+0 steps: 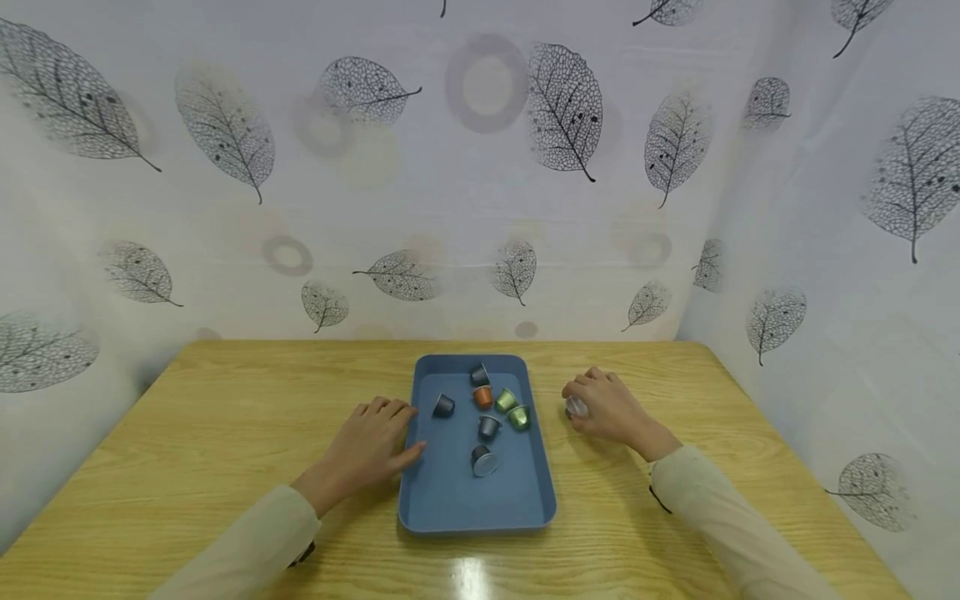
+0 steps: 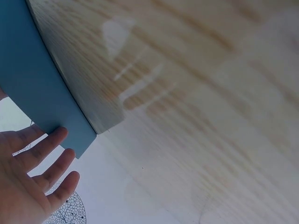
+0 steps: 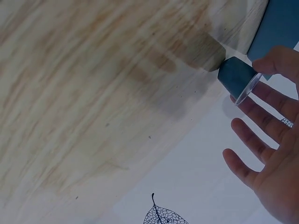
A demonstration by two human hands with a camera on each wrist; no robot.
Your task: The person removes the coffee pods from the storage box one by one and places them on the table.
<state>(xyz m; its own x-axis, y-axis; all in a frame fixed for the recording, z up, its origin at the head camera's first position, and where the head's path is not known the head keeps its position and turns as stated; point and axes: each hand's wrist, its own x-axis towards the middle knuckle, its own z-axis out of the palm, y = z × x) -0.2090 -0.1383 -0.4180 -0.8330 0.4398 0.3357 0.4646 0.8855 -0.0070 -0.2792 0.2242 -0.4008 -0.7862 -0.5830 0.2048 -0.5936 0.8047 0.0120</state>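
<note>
On the table's right side my right hand (image 1: 609, 408) pinches a coffee capsule (image 3: 236, 77) between thumb and fingers. The capsule is dark teal in the right wrist view, its foil lid turned toward the palm and its narrow end at the tabletop. My left hand (image 1: 367, 442) rests at the left rim of a blue tray (image 1: 450, 508), thumb and fingertips reaching over the edge. Its fingers are spread and fairly straight along the tray's side wall (image 2: 42, 74). Inside the tray lie several capsules: an orange one (image 1: 483, 397), green ones (image 1: 519, 417) and dark ones (image 1: 444, 406).
The tray stands lengthwise in the middle of the wooden table (image 1: 247, 400). A pale curtain (image 1: 465, 192) with printed leaves hangs behind the table and along its sides. Near the tray's front, a dark capsule (image 1: 483, 461) lies tipped with its lid showing.
</note>
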